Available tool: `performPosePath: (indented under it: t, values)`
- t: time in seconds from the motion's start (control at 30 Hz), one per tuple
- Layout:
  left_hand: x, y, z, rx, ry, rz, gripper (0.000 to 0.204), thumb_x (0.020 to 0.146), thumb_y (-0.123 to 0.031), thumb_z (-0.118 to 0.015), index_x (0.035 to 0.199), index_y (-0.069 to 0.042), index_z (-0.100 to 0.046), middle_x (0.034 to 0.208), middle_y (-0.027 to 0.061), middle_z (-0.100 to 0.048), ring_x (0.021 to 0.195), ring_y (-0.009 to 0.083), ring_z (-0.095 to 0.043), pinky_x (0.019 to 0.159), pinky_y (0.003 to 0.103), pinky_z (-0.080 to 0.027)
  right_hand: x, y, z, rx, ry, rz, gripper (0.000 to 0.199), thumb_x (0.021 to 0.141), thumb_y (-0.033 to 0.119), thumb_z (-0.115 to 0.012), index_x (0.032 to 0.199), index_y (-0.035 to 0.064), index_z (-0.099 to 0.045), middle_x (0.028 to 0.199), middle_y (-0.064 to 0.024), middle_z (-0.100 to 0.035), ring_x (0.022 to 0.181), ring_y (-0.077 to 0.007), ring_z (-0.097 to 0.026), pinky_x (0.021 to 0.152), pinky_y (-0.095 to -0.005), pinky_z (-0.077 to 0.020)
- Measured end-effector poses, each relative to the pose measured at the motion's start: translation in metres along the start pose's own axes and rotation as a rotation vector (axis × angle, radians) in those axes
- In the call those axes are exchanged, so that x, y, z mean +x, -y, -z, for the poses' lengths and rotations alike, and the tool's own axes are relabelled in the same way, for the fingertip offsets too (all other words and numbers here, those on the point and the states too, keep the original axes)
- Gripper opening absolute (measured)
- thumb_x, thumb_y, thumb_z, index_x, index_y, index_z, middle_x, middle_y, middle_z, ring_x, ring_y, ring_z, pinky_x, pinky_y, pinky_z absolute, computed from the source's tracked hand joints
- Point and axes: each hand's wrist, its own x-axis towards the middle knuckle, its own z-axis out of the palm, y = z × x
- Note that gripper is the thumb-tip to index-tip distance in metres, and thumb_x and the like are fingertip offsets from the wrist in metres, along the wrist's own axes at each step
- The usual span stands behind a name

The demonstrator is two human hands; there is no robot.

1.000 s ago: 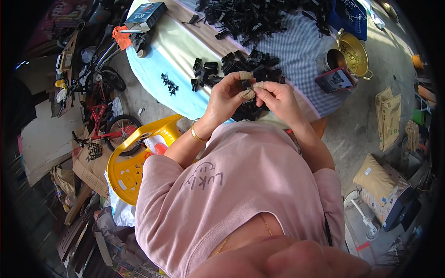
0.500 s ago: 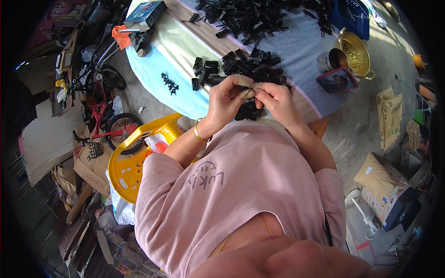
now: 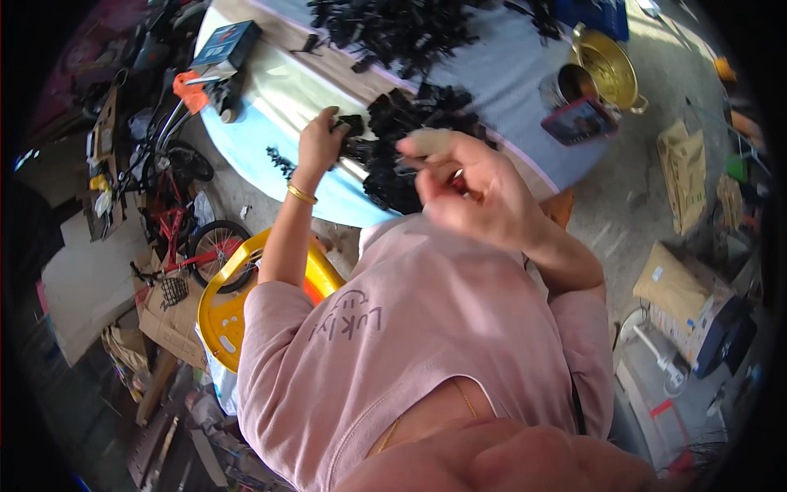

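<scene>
My left hand (image 3: pixel 318 146), with a gold bangle at the wrist, reaches over the table to the left side of the black heap. Its thumb and fingers close round a small black piece (image 3: pixel 351 125), apparently plastic. My right hand (image 3: pixel 479 193) is raised in front of my chest, nearer than the heap, and blurred by motion. Tan tape wraps its forefinger; the other fingers curl, and whether anything lies in them cannot be made out. Behind it is a pile of black pieces (image 3: pixel 393 115), partly covered by the hand.
A larger black heap (image 3: pixel 393 33) spreads across the far part of the cloth-covered table (image 3: pixel 344 78). At the right edge stand a phone (image 3: pixel 579 121), a metal cup (image 3: pixel 572 84) and a gold-coloured pot (image 3: pixel 611 72). A blue box (image 3: pixel 225 45) lies far left. A yellow plastic chair (image 3: pixel 217 307) is beside me.
My hands were together at the table's near edge and have parted. The left has gone out left to the black pieces; the right has come nearer to me. The view has shifted slightly.
</scene>
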Motion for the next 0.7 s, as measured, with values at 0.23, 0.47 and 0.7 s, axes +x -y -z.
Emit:
performPosePath:
  t: [0.23,0.47,0.7]
  values:
    - [0.063,-0.013,-0.007,0.203,-0.086,-0.294,0.039,0.073,-0.021,-0.067,0.105,-0.001,-0.058,0.104,0.0203,-0.057,0.1,0.035,-0.052,0.086,0.039,-0.041,-0.002,0.074,-0.058,0.161,0.324,0.199,0.036,0.069,0.0,-0.054,0.102,-0.0012,-0.039,0.078,-0.0102,-0.054,0.057,-0.0169,-0.049,0.049,-0.026,-0.0409]
    - [0.126,0.003,-0.078,0.353,-0.144,-0.099,0.049,0.075,-0.044,-0.06,0.105,-0.007,-0.051,0.098,0.0155,-0.059,0.093,0.0339,-0.056,0.081,0.048,-0.04,-0.02,0.087,-0.052,0.32,0.341,0.097,0.058,0.068,0.008,-0.052,0.123,-0.0063,-0.04,0.087,-0.0101,-0.054,0.057,-0.0082,-0.046,0.047,-0.0198,-0.0384]
    - [0.094,-0.003,-0.065,0.249,-0.422,-0.2,0.025,0.074,-0.021,-0.058,0.094,-0.006,-0.061,0.087,0.0178,-0.057,0.084,0.0358,-0.053,0.077,0.041,-0.042,-0.021,0.06,-0.029,0.303,0.156,0.068,0.059,0.066,0.007,-0.066,0.12,-0.0022,-0.043,0.089,-0.0081,-0.053,0.064,-0.005,-0.046,0.053,-0.0157,-0.0375]
